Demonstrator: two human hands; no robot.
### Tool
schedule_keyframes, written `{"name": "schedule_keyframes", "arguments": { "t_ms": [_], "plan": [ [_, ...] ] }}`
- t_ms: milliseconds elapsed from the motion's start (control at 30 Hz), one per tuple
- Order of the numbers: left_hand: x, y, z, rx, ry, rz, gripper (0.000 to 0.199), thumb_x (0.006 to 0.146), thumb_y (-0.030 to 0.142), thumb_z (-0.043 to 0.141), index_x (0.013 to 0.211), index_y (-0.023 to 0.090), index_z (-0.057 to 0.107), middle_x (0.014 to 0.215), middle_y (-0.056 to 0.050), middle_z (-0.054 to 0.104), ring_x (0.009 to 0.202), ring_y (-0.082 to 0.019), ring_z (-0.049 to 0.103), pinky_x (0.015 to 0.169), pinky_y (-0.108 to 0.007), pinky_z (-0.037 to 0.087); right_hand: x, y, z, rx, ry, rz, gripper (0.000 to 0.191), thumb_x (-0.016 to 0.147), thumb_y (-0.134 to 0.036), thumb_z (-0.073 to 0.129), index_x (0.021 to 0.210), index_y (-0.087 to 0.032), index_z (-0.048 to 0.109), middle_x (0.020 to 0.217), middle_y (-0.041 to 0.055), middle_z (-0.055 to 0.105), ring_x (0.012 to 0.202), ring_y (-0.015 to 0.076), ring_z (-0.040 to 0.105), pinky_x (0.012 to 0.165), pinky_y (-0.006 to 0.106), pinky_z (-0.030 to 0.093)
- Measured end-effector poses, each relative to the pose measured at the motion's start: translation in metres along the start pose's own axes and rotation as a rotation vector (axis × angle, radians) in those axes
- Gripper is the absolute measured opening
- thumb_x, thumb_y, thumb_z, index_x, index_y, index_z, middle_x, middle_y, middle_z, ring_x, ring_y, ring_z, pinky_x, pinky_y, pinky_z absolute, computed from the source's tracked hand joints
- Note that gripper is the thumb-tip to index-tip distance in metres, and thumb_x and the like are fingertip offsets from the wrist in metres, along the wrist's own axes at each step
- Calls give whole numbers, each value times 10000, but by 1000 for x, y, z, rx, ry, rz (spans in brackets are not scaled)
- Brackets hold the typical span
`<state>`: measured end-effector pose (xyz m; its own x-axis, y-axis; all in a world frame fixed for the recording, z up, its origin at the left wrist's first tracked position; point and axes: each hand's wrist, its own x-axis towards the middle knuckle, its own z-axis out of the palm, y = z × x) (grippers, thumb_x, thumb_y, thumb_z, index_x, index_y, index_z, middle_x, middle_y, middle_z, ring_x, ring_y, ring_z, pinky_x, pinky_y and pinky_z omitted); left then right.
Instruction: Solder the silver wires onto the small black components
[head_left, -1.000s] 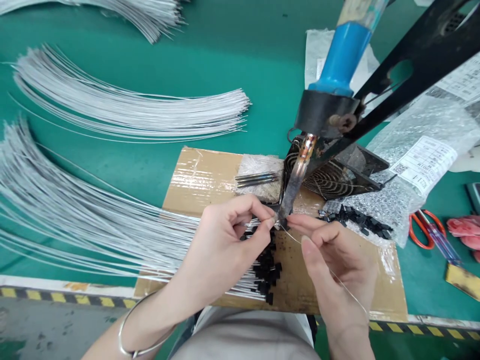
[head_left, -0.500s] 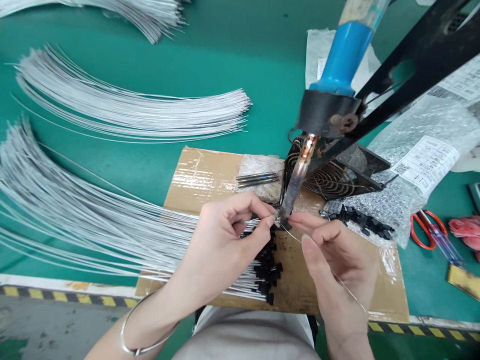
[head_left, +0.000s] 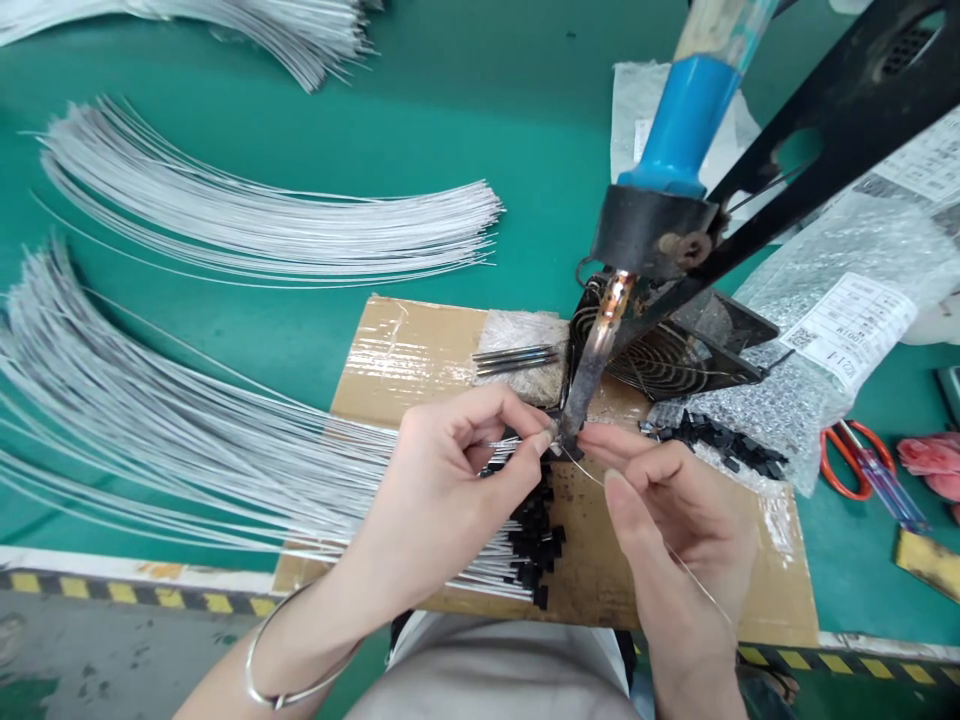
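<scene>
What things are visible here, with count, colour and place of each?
Table: one, green, across the view
Wire bundles: three, whitish, left and centre
End pieces: many, black, nearest bundle's ends
Cardboard: one, brown, centre
Soldering iron: one, blue-handled, upper right
Stand: one, black, holding the iron
Fan: one, black, beside the iron
Rods: several, dark, left of fan
Plastic bags: several, clear, right
Loose pieces: many, black, beside bags
Scissors: one, orange-handled, right
Crumpled item: one, pink, right edge
Block: one, yellow, right edge
Thin wire: one, silvery, lower right
Bracelet: one, silver, lower left
Left hand: one, bare, near iron's tip
Right hand: one, bare, holding thin wire
</scene>
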<state>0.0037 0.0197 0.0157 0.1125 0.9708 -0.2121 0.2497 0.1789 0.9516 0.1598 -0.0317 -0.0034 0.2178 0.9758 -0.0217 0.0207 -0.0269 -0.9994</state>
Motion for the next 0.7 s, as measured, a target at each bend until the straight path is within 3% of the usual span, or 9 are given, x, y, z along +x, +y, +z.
{"name": "schedule_keyframes", "arguments": {
  "t_ms": [500, 700],
  "plan": [
    [-2, -1, 3, 19, 23, 38, 125, 835, 187, 648, 713, 181, 676, 757, -24, 750, 641, -140, 618, 513, -260, 361, -3, 2, 0, 12, 7, -21, 199, 944, -140, 669, 775, -236, 625, 1122, 8, 817, 1073, 163, 771, 929, 266, 609],
    [0, -2, 2, 24, 19, 47, 113, 826, 180, 653, 716, 177, 677, 761, -20, 757, 633, -132, 605, 550, -255, 407, -4, -2, 6, 21, 67, 82, 193, 937, -165, 672, 766, -233, 613, 1139, 30, 811, 1048, 194, 780, 912, 319, 622]
  ]
}}
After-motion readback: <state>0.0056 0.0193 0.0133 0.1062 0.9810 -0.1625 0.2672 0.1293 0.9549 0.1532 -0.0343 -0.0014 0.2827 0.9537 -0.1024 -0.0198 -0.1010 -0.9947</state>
